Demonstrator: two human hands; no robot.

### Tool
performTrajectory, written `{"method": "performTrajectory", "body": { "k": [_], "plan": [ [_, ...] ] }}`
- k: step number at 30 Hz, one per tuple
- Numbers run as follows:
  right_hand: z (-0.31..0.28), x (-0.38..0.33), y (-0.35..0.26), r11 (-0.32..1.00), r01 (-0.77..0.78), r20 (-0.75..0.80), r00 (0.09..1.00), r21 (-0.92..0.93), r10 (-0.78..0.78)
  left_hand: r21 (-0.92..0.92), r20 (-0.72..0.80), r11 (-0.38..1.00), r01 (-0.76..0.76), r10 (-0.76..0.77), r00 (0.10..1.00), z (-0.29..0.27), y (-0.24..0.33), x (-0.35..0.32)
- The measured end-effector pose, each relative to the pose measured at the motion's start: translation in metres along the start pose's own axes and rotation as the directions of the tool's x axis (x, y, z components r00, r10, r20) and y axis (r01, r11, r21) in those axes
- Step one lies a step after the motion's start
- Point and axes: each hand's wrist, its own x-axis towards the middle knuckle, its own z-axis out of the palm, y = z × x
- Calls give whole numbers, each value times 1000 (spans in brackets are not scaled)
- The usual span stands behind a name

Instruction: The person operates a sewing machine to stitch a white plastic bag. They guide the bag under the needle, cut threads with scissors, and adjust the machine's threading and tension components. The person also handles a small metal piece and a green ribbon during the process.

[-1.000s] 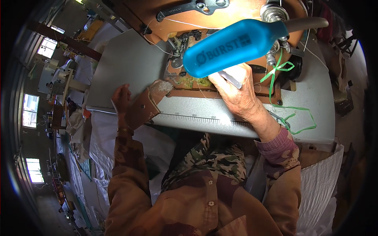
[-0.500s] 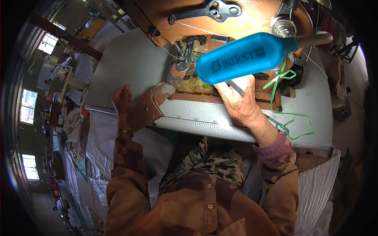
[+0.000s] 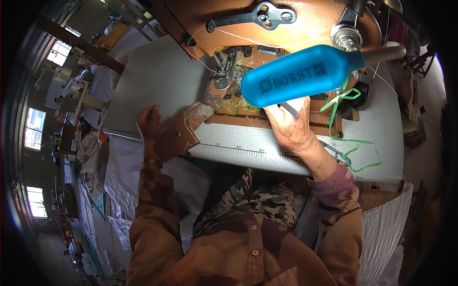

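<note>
My right hand [image 3: 292,128] reaches over the bed of a brown sewing machine [image 3: 305,21]. It is closed on a flat grey metal tool [image 3: 289,109], whose kind I cannot make out. A blue lamp head [image 3: 300,76] hides the fingertips and the tool's far end. Left of the lamp, the machine's opened bed shows metal parts, a round plate [image 3: 223,83] and greasy yellow-green residue [image 3: 236,104]. My left hand [image 3: 149,122] rests at the table's front edge with its fingers curled and nothing visible in them. Beside it a brown hinged cover plate [image 3: 177,136] tilts out toward me.
The grey table [image 3: 157,71] carries a printed ruler [image 3: 238,148] along its front edge. Green string [image 3: 369,152] loops on the right, near a thin metal rod. White thread [image 3: 272,40] runs across the machine arm below a black lever [image 3: 253,16]. White sheeting [image 3: 386,229] hangs lower right.
The whole view has shifted slightly, moving the machine and lamp a little right and down. Both hands keep nearly the same place and pose.
</note>
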Motion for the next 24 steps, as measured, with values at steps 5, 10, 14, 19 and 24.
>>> {"method": "performTrajectory", "body": {
  "k": [5, 10, 14, 19, 24],
  "plan": [
    [3, -2, -1, 999, -29, -44, 999, 40, 31, -10, -8, 999, 40, -40, 999, 0, 1, 0],
    [2, -1, 1, 1000, 7, -63, 998, -9, -7, -9, 0, 1000, 18, -18, 1000, -2, -1, 1],
    [1, -1, -2, 1000, -23, -53, 998, 7, 23, 5, 1, 1000, 3, -3, 1000, -1, 0, 0],
    [1, 1, -7, 968, -197, -39, 978, 156, 205, 13, -10, 1000, 15, -15, 1000, -1, 1, -1],
    [1, 1, -7, 979, -169, -58, 983, 111, 176, 1, -9, 1000, 3, -3, 1000, 0, -1, 0]
  ]
}}
